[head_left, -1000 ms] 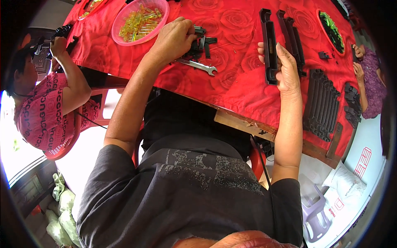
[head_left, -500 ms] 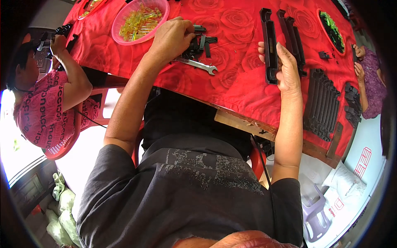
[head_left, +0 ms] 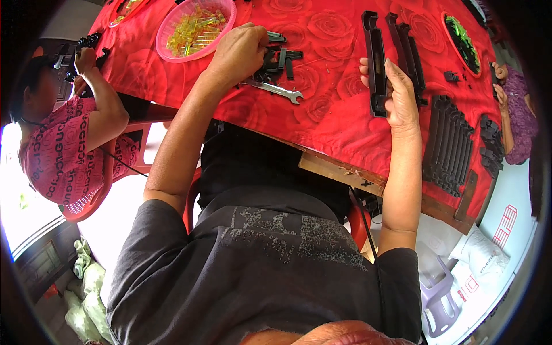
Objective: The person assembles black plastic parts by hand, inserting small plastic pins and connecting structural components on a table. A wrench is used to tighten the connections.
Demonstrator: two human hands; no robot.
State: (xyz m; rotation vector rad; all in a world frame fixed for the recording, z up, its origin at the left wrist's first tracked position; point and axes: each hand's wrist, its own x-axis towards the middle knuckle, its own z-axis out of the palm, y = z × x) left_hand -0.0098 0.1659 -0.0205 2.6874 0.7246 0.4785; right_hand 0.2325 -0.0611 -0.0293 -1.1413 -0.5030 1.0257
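To us this looks like a simple workshop: on the red tablecloth (head_left: pixel 328 135) we see a wrench (head_left: pixel 275 89), a pile of small black parts (head_left: pixel 289 64), a row of long black parts (head_left: pixel 447 146) and a basket (head_left: pixel 161 35) of yellow pieces (head_left: pixel 195 33), and two other people (head_left: pixel 66 152) are beside it.

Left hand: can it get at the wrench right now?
Likely yes. The left hand is at the small black parts, close to the wrench, whose open end lies uncovered on the red cloth; nothing visible blocks that end.
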